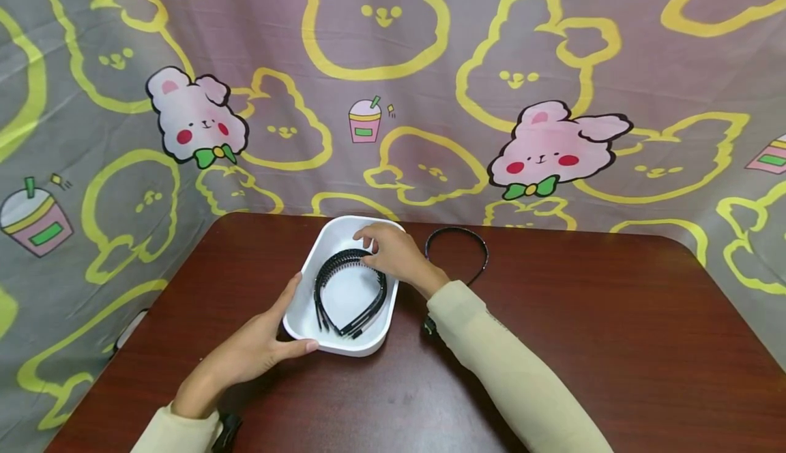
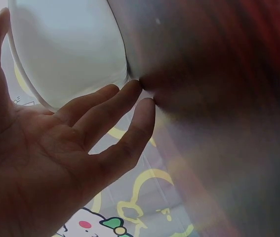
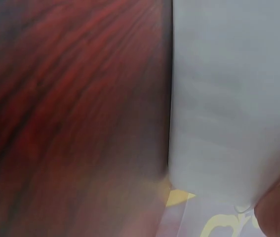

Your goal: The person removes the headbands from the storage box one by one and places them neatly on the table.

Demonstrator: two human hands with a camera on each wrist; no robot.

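Observation:
Several black headbands [image 1: 334,260], some with comb-like teeth, lie nested together in a white rectangular plastic box [image 1: 295,316] on the table. My left hand [image 1: 254,344] rests against the box's near left corner, its thumb at the near rim and its fingers along the left side. In the left wrist view, the fingers [image 2: 140,118] are spread and only loosely bent beside the white wall. Over the far right part of the box, my right hand [image 1: 393,252] has its thumb and fingertips apart, close to the headbands. Only a bit of a finger [image 3: 278,210] shows in the right wrist view.
One dark, thin headband [image 1: 457,228] lies on the brown table [image 1: 583,316], just right of the box and partly behind my right forearm. A patterned curtain [image 1: 417,50] hangs along the table's back and sides. Some pale object [image 1: 130,330] peeks out past the left table edge.

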